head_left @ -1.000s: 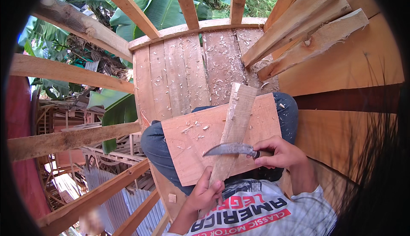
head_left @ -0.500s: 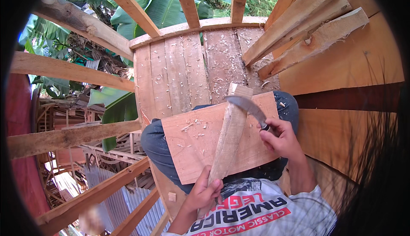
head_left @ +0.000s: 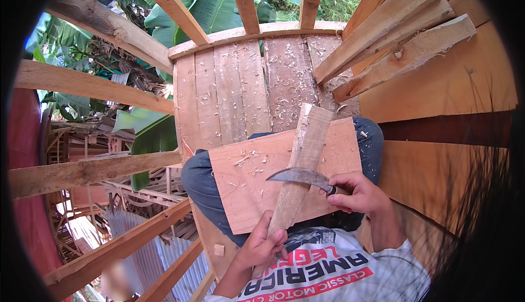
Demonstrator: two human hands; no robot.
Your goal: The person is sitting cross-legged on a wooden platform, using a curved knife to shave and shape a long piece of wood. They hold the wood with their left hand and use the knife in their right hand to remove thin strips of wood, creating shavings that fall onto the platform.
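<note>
My left hand (head_left: pixel 264 243) grips the near end of a rough wooden stick (head_left: pixel 310 143), which slants up and away across a flat board (head_left: pixel 240 192) on my lap. In my right hand (head_left: pixel 358 194) is a curved knife (head_left: pixel 295 175) with a dark handle, its fingers closed round it. The blade points left and lies across the middle of the stick; whether it bites into the wood I cannot tell. Several pale shavings (head_left: pixel 240 161) are scattered on the board's left half.
Plank flooring (head_left: pixel 227 94) strewn with shavings stretches ahead, with slatted rails (head_left: pixel 93 173) on the left. Rough-cut timber pieces (head_left: pixel 404 58) lean at the far right, beside wooden panels (head_left: pixel 437 176). A small wood block (head_left: pixel 219 250) lies by my left knee.
The knife has come down the stick toward me, from near its far end to its middle. The stick has turned slightly, showing a broader face. My left hand keeps its place.
</note>
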